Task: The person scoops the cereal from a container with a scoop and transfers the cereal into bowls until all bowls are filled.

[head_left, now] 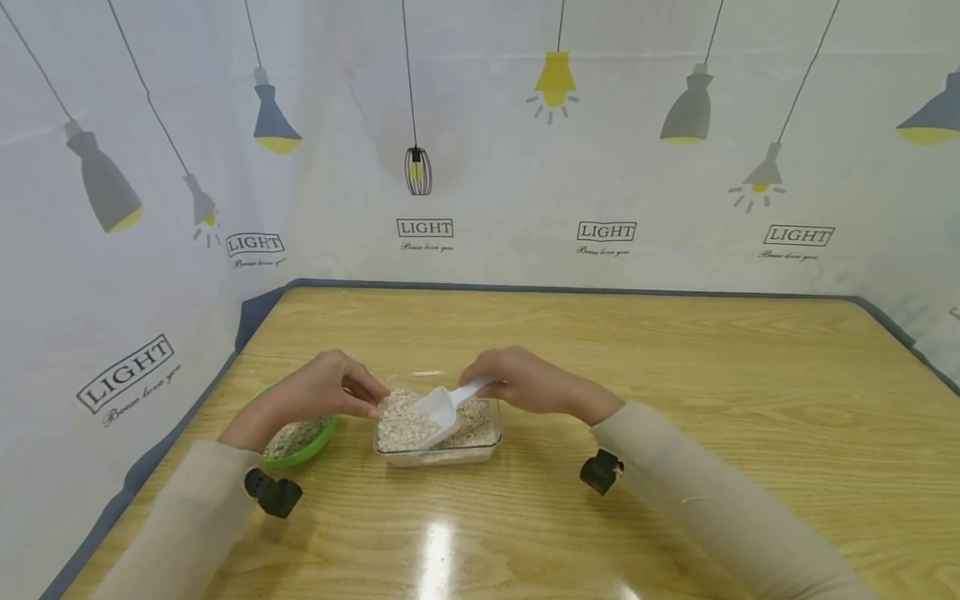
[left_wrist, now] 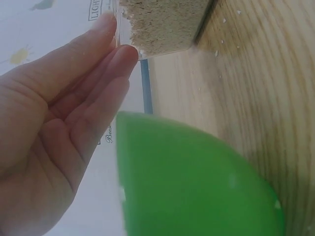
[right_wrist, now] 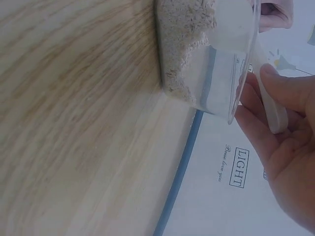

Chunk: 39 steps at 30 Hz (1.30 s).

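Observation:
A clear glass container (head_left: pixel 450 456) filled with oat flakes (head_left: pixel 400 423) stands on the table left of the middle. My right hand (head_left: pixel 525 381) grips the handle of a white scoop (head_left: pixel 442 407), whose bowl lies tilted down in the flakes. In the right wrist view, thumb and fingers wrap the scoop's handle (right_wrist: pixel 273 115) just outside the container wall. At the container's left end, my left hand (head_left: pixel 318 390) pinches the rim between thumb and fingertips, as the left wrist view shows. Below that wrist sits a green bowl (head_left: pixel 321 443) holding flakes, partly hidden by the forearm.
The wooden table (head_left: pixel 675 358) reaches back to a dark blue edge and a wall cloth (head_left: pixel 495 192) printed with lamps. A few loose flakes (left_wrist: pixel 216 53) lie on the wood between bowl and container. Each wrist carries a small black camera (head_left: pixel 276 493).

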{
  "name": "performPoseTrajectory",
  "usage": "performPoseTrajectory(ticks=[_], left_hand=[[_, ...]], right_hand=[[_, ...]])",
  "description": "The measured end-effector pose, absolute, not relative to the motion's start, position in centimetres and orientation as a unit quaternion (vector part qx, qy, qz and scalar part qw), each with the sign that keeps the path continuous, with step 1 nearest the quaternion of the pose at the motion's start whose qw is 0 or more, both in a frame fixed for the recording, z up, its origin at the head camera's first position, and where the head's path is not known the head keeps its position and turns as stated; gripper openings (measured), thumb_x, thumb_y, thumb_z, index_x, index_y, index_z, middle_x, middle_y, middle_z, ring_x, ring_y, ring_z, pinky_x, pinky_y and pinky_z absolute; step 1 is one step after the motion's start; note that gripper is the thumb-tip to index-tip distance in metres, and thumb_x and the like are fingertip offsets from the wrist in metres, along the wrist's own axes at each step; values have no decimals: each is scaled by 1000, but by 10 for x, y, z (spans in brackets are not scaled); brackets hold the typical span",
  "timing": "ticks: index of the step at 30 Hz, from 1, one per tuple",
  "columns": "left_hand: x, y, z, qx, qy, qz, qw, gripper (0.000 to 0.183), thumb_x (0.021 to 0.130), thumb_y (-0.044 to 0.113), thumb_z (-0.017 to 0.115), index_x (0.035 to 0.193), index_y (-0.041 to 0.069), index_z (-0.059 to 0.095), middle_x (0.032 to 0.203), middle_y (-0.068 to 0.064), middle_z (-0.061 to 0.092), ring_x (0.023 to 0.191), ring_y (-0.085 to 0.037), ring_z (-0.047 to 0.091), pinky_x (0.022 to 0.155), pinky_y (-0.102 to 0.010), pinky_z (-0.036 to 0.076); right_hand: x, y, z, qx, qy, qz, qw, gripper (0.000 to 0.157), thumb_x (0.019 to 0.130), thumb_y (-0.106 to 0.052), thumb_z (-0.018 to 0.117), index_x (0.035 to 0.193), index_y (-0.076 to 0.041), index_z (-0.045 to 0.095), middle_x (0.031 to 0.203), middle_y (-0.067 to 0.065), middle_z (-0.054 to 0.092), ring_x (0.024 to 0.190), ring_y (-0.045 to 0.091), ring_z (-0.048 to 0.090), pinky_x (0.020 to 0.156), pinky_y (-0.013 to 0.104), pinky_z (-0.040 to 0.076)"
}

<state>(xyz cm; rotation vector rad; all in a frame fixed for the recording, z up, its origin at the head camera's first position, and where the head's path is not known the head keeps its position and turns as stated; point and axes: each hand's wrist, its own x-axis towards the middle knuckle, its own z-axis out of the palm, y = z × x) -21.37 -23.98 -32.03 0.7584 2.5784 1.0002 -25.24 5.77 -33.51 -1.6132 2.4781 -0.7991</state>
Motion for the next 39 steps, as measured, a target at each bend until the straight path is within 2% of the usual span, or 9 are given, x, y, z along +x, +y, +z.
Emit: performPoseTrajectory(ticks=[16, 32, 39], left_hand=[[-213, -241, -319, 267, 888, 348, 138, 26, 80, 10, 73, 102, -5, 70, 95, -13, 69, 81, -16, 66, 69, -25, 54], [-209, -240, -319, 258, 896, 334, 136, 26, 82, 13, 71, 104, -2, 70, 98, -11, 69, 82, -15, 65, 70, -28, 54], [-206, -240, -315, 240, 909, 317, 123, 26, 83, 15, 71, 103, 0, 70, 98, -11, 68, 82, -15, 65, 70, -28, 54]], right_hand=[[-254, 69, -335, -505, 806, -307, 42, 22, 87, 0, 62, 108, 0, 67, 104, 10, 66, 95, 19, 61, 80, 26, 50], [-254, 83, -331, -472, 808, -351, 43, 24, 88, 1, 61, 111, 3, 65, 109, 14, 64, 101, 25, 60, 85, 32, 50], [-256, 86, -327, -461, 809, -362, 44, 24, 89, -1, 60, 113, 2, 64, 111, 13, 64, 101, 23, 60, 81, 31, 51]])
